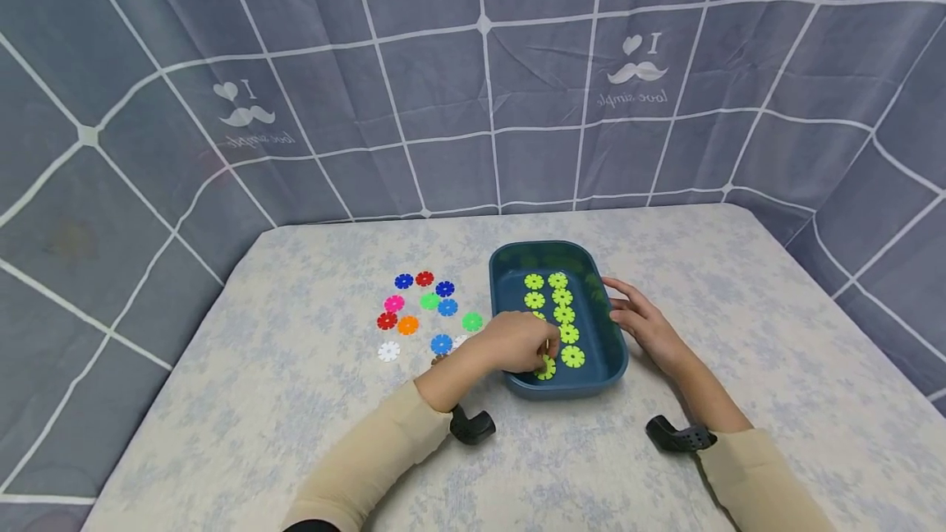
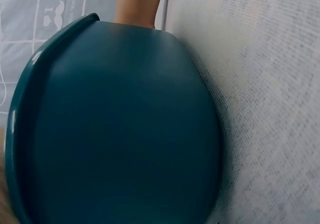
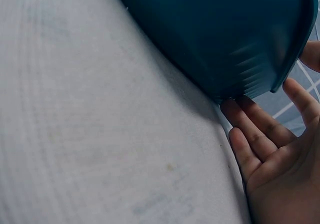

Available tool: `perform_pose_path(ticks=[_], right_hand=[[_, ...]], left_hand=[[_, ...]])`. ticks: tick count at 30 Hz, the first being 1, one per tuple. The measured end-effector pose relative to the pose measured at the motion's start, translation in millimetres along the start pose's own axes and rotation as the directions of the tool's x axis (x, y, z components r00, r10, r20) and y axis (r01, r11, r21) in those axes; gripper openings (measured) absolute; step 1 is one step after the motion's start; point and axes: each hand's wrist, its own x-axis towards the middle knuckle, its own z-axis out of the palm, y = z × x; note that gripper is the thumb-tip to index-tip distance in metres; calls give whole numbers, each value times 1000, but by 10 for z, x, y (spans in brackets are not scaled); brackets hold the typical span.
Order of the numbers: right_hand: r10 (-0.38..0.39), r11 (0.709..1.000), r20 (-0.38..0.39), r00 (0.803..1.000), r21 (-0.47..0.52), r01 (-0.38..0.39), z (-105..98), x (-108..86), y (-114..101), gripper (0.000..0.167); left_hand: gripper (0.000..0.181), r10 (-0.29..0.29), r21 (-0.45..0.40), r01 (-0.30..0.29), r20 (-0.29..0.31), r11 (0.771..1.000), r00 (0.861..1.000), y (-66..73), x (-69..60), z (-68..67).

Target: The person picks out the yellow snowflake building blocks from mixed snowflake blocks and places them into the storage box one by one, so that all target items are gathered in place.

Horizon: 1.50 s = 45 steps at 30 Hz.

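Observation:
A dark teal plastic bin (image 1: pixel 617 364) on the table holds several yellow-green snowflake discs (image 1: pixel 572 356) in two rough columns. My left hand (image 1: pixel 517 341) reaches over the bin's left side, fingers curled down, pinching a yellow-green snowflake disc (image 1: pixel 545 369) near the front. The fingertips partly cover that disc. Only the bin's outer wall (image 2: pixel 125 119) fills the left wrist view, hiding those fingers. At the bin's right side, my right hand (image 1: pixel 650 331) rests its fairly straight fingers against the outside. The right wrist view shows the fingers (image 3: pixel 257 139) touching the wall low down and near the rim.
Left of the bin lie several loose discs: blue (image 1: pixel 403 281), red (image 1: pixel 424 278), pink (image 1: pixel 394 303), orange (image 1: pixel 408 325), green (image 1: pixel 472 321) and white (image 1: pixel 388 351). Some sit partly behind the left forearm. A pale patterned cloth (image 1: pixel 296 401) covers the table; a grey-blue checked curtain (image 1: pixel 443 89) hangs behind.

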Motion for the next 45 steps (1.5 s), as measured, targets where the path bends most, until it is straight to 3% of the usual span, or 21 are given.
perform_pose_path(ticks=[10, 22, 35, 38, 41, 45], right_hand=[[-5, 1000, -4, 1000, -12, 5, 8, 0, 44, 56], [7, 1000, 1, 1000, 2, -7, -13, -11, 67, 58], [2, 1000, 14, 1000, -9, -1, 6, -5, 25, 56], [1, 1000, 14, 1000, -27, -1, 4, 3, -1, 56], [4, 998, 13, 1000, -57, -3, -21, -2, -44, 56], [-20, 996, -8, 1000, -83, 20, -82, -31, -139, 55]], left_hand=[[17, -35, 100, 33, 21, 994, 999, 29, 18, 15], [16, -57, 110, 55, 18, 992, 998, 50, 50, 40], [21, -67, 152, 74, -50, 986, 997, 61, 0, 46], [16, -55, 126, 66, -87, 990, 995, 51, -5, 49], [10, -23, 87, 38, -168, 996, 985, 46, -10, 65], [12, 33, 24, -27, -326, 999, 945, 33, -10, 108]])
